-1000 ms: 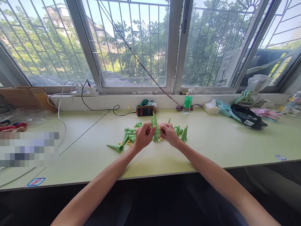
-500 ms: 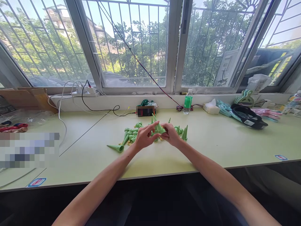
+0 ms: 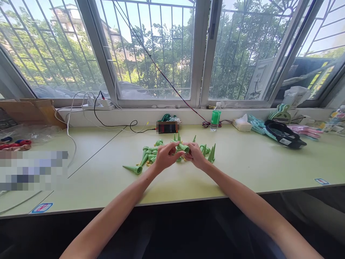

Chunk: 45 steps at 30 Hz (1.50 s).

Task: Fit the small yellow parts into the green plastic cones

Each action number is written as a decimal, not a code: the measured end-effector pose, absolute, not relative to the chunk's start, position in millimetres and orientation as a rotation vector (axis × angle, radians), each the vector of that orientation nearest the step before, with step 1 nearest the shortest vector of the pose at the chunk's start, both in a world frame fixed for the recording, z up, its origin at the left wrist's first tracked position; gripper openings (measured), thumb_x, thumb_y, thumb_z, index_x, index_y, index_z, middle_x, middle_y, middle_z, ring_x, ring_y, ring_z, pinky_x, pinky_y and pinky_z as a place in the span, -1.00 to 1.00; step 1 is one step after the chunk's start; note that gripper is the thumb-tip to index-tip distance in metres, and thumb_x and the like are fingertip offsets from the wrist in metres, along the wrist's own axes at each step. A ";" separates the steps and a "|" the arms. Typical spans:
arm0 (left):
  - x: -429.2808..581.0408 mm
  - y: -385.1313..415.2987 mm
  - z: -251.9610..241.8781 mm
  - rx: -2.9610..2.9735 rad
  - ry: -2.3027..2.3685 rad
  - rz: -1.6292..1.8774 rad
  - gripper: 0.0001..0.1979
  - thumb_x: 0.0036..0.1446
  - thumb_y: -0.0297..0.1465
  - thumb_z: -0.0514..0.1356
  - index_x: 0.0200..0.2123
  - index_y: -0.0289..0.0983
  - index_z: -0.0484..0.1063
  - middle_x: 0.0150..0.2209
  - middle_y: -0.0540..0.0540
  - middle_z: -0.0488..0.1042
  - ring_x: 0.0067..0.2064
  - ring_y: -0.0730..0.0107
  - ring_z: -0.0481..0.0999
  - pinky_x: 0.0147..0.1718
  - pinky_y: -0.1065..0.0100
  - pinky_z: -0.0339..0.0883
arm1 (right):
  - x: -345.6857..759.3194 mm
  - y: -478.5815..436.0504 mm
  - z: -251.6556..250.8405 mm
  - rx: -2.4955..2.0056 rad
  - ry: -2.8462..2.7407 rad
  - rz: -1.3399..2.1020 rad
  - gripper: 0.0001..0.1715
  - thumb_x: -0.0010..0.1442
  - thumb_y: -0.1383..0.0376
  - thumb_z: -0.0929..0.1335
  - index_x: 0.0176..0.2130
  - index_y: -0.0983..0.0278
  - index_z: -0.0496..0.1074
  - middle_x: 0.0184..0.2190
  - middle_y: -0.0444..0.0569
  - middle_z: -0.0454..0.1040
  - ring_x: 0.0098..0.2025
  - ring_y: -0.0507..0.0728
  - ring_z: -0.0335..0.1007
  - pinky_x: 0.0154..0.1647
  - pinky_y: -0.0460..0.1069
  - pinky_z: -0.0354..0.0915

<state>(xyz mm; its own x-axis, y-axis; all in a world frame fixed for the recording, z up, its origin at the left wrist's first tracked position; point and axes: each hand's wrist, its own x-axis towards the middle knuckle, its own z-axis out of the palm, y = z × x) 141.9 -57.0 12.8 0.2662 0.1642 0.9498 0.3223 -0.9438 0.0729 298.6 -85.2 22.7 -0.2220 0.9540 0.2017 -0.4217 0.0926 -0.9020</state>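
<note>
- Above the middle of the counter (image 3: 242, 172), a green plastic spike (image 3: 183, 148) is resting between both hands, its wide, ribbed end pointing toward the viewer and a little right.
- Thumb and forefinger of the left hand (image 3: 165, 157) are pinching around the spike, leaving only a narrow gap filled by it.
- Fingers of the right hand (image 3: 196, 155) are curling in tightly at the spike's wide end, gripping it; whatever else they may be holding is hidden.
- Behind the hands, slim green points (image 3: 178, 136) are standing upright.
- Left of the left hand, a pile of green spikes (image 3: 147, 154) is lying, with small yellow pieces (image 3: 148, 163) showing among them.
- Nearer the front, a single spike (image 3: 132, 169) is lying on its side, its hollow end facing right.
- Just beside the right hand, more spikes (image 3: 212, 154) are standing points up.
- Farther back, a green-labelled bottle (image 3: 215, 117) is standing near a tissue box (image 3: 242, 124).
</note>
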 end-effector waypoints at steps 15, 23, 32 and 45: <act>144.0 -62.1 19.8 -2.332 -0.639 -1.751 -0.51 0.22 -0.22 0.20 -0.68 -0.28 0.15 -0.74 0.14 0.05 -0.65 0.60 -0.03 -0.66 0.50 -0.02 | 297.6 -80.8 11.9 -0.650 -1.282 1.293 -0.49 0.09 0.08 0.36 -0.68 0.24 0.11 -0.78 -0.27 0.04 -0.72 -0.10 -0.17 -0.67 -0.11 -0.20; 145.2 -63.5 20.7 -2.320 -0.724 -1.750 -0.47 0.27 -0.28 0.11 -0.70 -0.27 0.00 -0.72 0.12 -0.08 -0.64 0.58 -0.11 -0.67 0.43 -0.11 | 297.2 -85.2 13.7 -0.688 -1.334 1.219 -0.50 0.12 0.09 0.34 -0.69 0.25 0.16 -0.77 -0.24 0.08 -0.71 -0.09 -0.14 -0.67 -0.10 -0.17; 146.4 -67.7 22.1 -2.411 -0.755 -1.751 -0.46 0.36 -0.25 0.00 -0.69 -0.28 0.12 -0.73 0.09 0.02 -0.67 0.59 -0.02 -0.65 0.43 -0.09 | 299.3 -86.2 12.8 -0.695 -1.410 1.109 -0.48 0.18 0.00 0.33 -0.62 0.26 0.24 -0.75 -0.23 0.14 -0.70 -0.07 -0.07 -0.67 -0.09 -0.11; 148.8 -66.0 16.9 -2.396 -0.826 -1.789 -0.40 0.40 -0.23 -0.07 -0.71 -0.29 0.23 -0.76 0.06 0.13 -0.70 0.59 0.06 -0.66 0.40 -0.03 | 297.8 -89.6 17.4 -0.671 -1.414 1.107 -0.49 0.14 -0.09 0.36 -0.53 0.24 0.27 -0.69 -0.24 0.13 -0.68 -0.06 -0.01 -0.68 -0.10 -0.07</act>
